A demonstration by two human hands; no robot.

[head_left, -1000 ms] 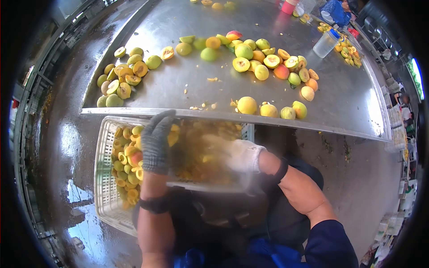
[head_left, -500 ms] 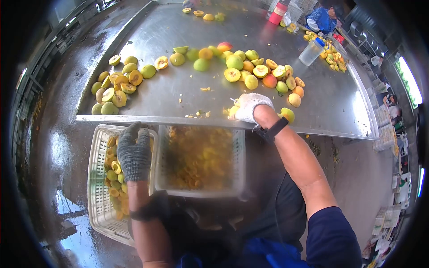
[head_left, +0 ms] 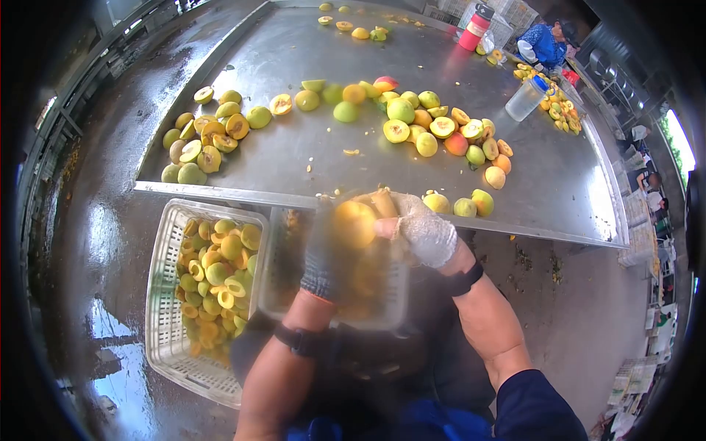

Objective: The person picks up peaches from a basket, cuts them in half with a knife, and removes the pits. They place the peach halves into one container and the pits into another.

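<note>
My right hand [head_left: 419, 228], in a pale glove, is closed round a yellow fruit half [head_left: 355, 224] above the table's front edge. Close against the fruit's left side is my left hand [head_left: 321, 250], in a grey glove; its fingers are blurred. Below both hands stands a crate [head_left: 401, 294] with yellow pieces, partly hidden. Another white crate [head_left: 158, 309] at the left holds many halved fruits [head_left: 217, 273]. Several fruits [head_left: 463, 207] lie just right of my right hand on the metal table [head_left: 279, 158].
A fruit pile [head_left: 206, 140] lies at the table's left, another [head_left: 443, 127] at centre right. A clear bottle with a blue lid [head_left: 526, 98] and a red bottle [head_left: 476, 28] stand farther back. A person in blue [head_left: 543, 45] is at the far right.
My left hand has moved right and up from the left crate to the fruit. My right hand has come down and slightly left to the table edge, with the yellow half now showing.
</note>
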